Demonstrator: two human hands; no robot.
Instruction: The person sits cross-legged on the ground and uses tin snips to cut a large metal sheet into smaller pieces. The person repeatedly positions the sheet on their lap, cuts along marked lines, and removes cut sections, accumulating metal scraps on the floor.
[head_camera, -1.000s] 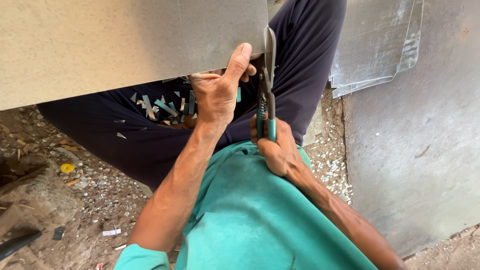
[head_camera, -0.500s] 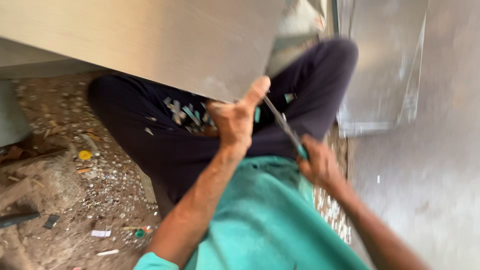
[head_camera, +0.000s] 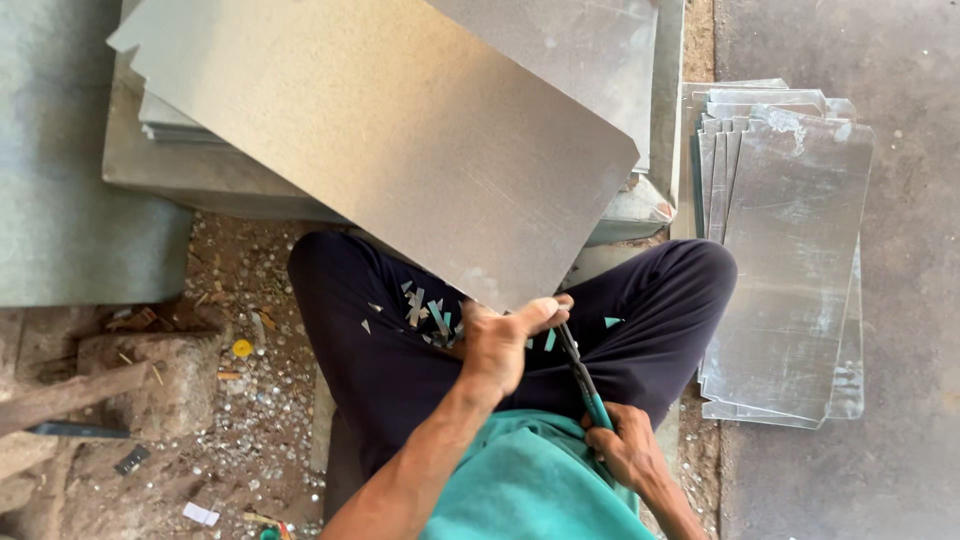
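Fingers: left hand (head_camera: 497, 345) pinches the near corner of the metal sheet (head_camera: 400, 140) | right hand (head_camera: 628, 447) closed around teal-handled snips (head_camera: 583, 378) | blades at the sheet's edge | offcuts on lap (head_camera: 425, 312)

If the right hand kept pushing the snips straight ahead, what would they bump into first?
Probably the metal sheet: the right hand aims the snips at its near edge, beside the left hand.

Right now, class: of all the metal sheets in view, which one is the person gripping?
The big sheet slanting over the lap: the left hand pinches its near corner. The stack on the right lies untouched on the floor.
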